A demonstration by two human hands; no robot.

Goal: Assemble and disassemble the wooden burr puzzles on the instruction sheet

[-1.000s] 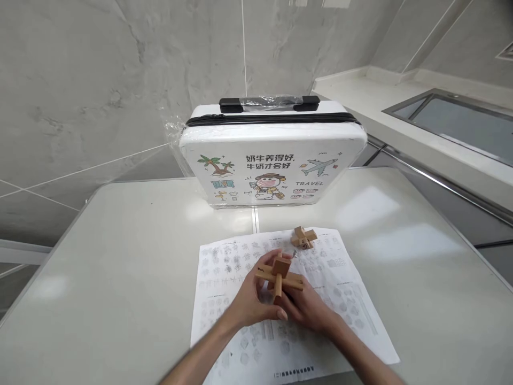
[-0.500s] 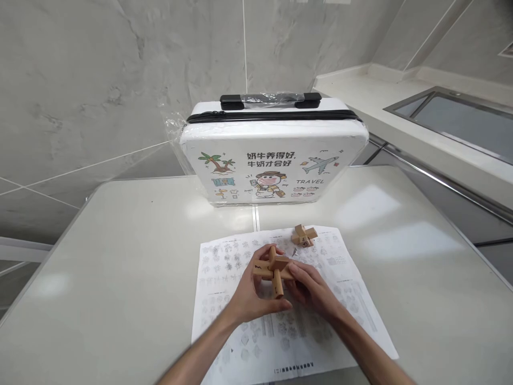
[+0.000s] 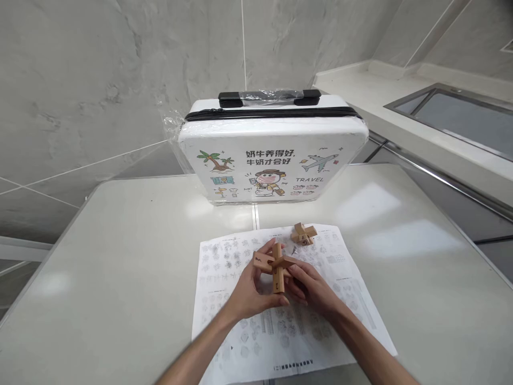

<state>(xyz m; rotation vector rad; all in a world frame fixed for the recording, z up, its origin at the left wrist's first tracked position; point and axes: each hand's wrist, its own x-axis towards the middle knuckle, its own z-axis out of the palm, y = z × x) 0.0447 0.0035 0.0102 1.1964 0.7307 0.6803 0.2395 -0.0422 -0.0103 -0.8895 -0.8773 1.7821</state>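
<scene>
The left hand (image 3: 249,291) curves half open in a C around the wooden cross puzzle (image 3: 277,267), fingertips behind it near eleven o'clock and thumb by its six o'clock end. The right hand (image 3: 316,286) is closed more tightly, pinching the puzzle at three o'clock with its other fingers curled below. Both hold it above the printed sheet (image 3: 336,337). A second wooden puzzle (image 3: 303,235) lies toward one o'clock, well short of the suitcase (image 3: 276,136) at twelve.

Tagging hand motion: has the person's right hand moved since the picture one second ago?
Yes; the right hand has shifted up the picture and slightly right, judged against the suitcase.
</scene>
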